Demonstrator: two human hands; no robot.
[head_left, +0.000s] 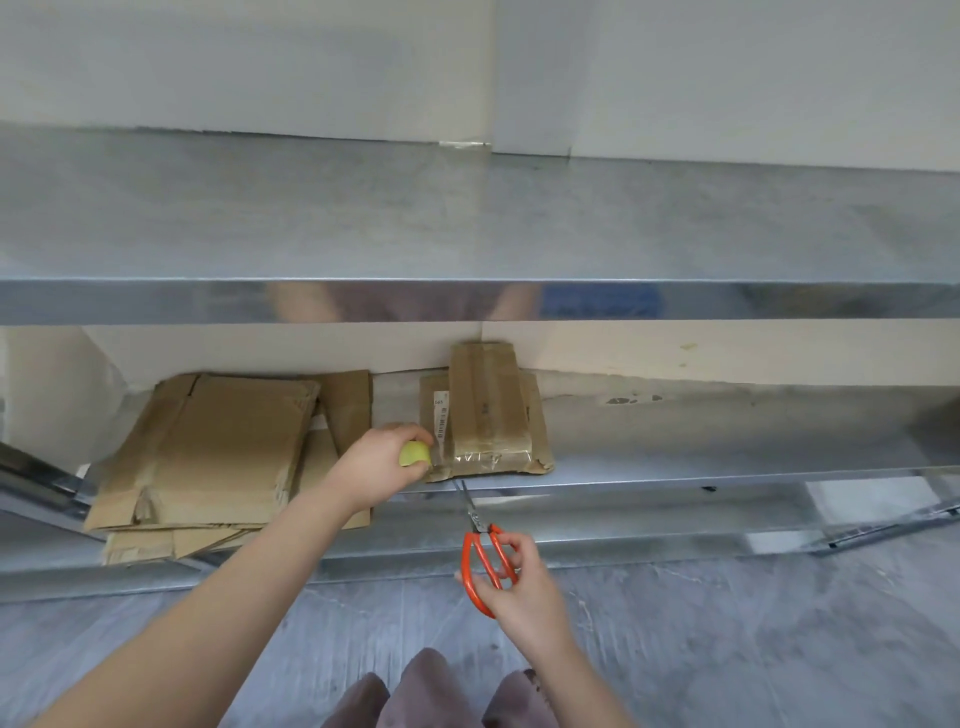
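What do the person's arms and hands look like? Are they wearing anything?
The left forearm and the right forearm are bare, with no sleeve in view right down to the picture's edge. The left hand and the right hand have no gloves. No watch, bracelet or ring shows on them.

One scissors (475, 522), one yellow-green object (414, 453), one taped parcel (488, 415), one flattened-cardboard stack (208, 447), two shelves (467, 218).

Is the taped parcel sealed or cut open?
Looks sealed: clear tape spans the front of the parcel, flaps lie flat; the scissors only reach its edge.
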